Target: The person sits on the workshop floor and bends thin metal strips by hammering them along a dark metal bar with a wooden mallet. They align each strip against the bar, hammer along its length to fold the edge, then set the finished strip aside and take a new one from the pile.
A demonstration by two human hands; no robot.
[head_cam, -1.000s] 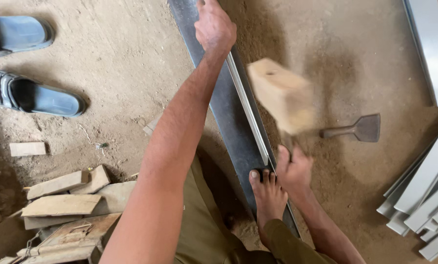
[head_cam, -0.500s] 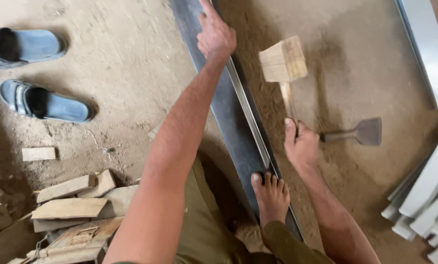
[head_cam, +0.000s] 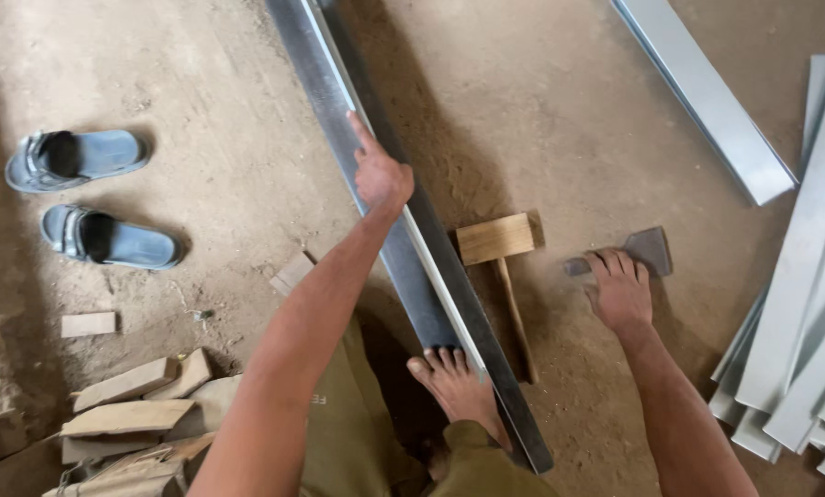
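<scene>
A long grey metal channel (head_cam: 339, 101) lies across the dirt floor, running from the top centre down to my bare foot (head_cam: 456, 387), which rests against it. My left hand (head_cam: 380, 175) presses on the channel's left flange, index finger stretched out along it. A wooden mallet (head_cam: 500, 262) lies on the ground just right of the channel, its handle pointing toward me. My right hand (head_cam: 622, 290) is down on the floor, fingers over the handle of a flat metal chisel (head_cam: 647, 248); whether it grips the handle is not clear.
Several grey metal strips (head_cam: 799, 331) are stacked at the right, and another long one (head_cam: 707, 101) lies at the upper right. Two blue sandals (head_cam: 90, 198) sit at the left. Wood offcuts (head_cam: 132, 405) are piled at the lower left.
My right hand swung the mallet, set it down beside the channel and moved right to the chisel. My left hand slid nearer along the channel.
</scene>
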